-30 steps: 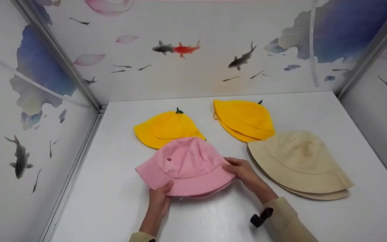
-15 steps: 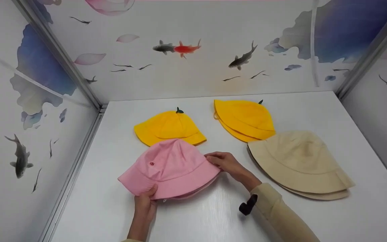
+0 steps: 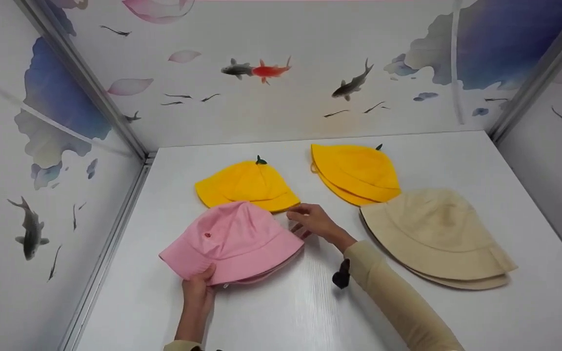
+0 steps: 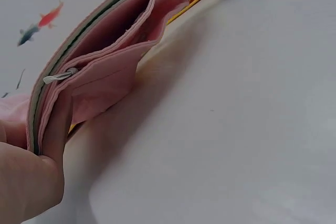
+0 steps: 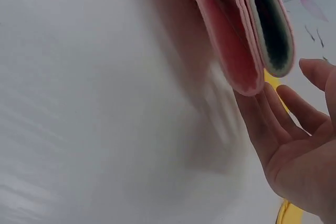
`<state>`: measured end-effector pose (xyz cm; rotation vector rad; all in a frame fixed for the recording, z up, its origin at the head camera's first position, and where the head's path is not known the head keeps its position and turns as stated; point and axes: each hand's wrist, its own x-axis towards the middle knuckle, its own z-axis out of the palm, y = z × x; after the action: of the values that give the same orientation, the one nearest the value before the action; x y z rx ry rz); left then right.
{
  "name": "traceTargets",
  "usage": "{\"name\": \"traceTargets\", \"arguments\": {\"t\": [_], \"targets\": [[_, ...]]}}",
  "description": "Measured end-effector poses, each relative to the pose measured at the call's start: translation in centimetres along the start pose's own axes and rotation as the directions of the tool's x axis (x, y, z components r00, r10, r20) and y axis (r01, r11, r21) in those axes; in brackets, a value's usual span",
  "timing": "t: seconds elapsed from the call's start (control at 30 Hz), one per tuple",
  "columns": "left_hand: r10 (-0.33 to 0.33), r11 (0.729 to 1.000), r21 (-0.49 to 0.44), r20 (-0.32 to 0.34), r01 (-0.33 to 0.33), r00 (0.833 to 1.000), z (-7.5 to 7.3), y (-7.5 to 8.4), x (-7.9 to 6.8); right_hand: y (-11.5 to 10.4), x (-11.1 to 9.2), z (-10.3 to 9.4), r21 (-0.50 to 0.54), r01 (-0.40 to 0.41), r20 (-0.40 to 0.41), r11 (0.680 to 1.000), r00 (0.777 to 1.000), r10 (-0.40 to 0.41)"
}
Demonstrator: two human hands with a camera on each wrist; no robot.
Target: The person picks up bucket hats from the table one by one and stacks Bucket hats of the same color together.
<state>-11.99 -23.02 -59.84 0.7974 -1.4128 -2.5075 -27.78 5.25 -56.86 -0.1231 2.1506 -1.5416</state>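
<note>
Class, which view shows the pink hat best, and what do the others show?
The head view: the pink hat shows nearly whole from outside. Left wrist: its layered, open underside. Right wrist: only one end's layered edges.

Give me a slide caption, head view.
Left hand grips a pink fabric bucket hat, right hand at its other end, yellow leaf-topped cloth hats behind.

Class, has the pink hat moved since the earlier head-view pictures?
Yes: the pink hat has shifted left in the head view, farther from the unmoved beige hat.
</note>
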Motion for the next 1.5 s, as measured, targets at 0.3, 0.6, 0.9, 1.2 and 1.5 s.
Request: {"name": "traceTargets", "arguments": {"t": [0.3, 0.6, 0.9, 1.2, 1.5], "targets": [[0.005, 0.999, 0.052, -0.053, -0.002, 0.999, -0.7, 0.4, 0.8, -0.7, 2.7, 0.5, -0.22, -0.009, -0.216, 0.976, 0.976, -0.039], [-0.065, 0.994, 0.081, -0.075, 0.071, 0.995, -0.8, 0.0, 1.3, -0.9, 3.8, 1.4, -0.374, -0.144, -0.322, 0.916, 0.947, 0.018], [-0.087, 0.985, 0.142, -0.085, 0.098, 0.993, -0.6, 0.6, 1.9, -0.5, 4.1, 2.2, -0.359, -0.156, -0.398, 0.92, 0.917, 0.0], [-0.088, 0.978, 0.176, -0.125, 0.109, 0.988, -0.1, 1.7, 3.4, -1.1, 3.5, 2.4, -0.152, 0.056, -0.414, 0.987, 0.903, -0.115], [-0.065, 0.959, 0.263, -0.163, 0.107, 0.985, 0.2, 3.1, 5.2, -3.6, 2.1, 1.8, 0.101, 0.165, -0.509, 0.981, 0.856, -0.091]]}}
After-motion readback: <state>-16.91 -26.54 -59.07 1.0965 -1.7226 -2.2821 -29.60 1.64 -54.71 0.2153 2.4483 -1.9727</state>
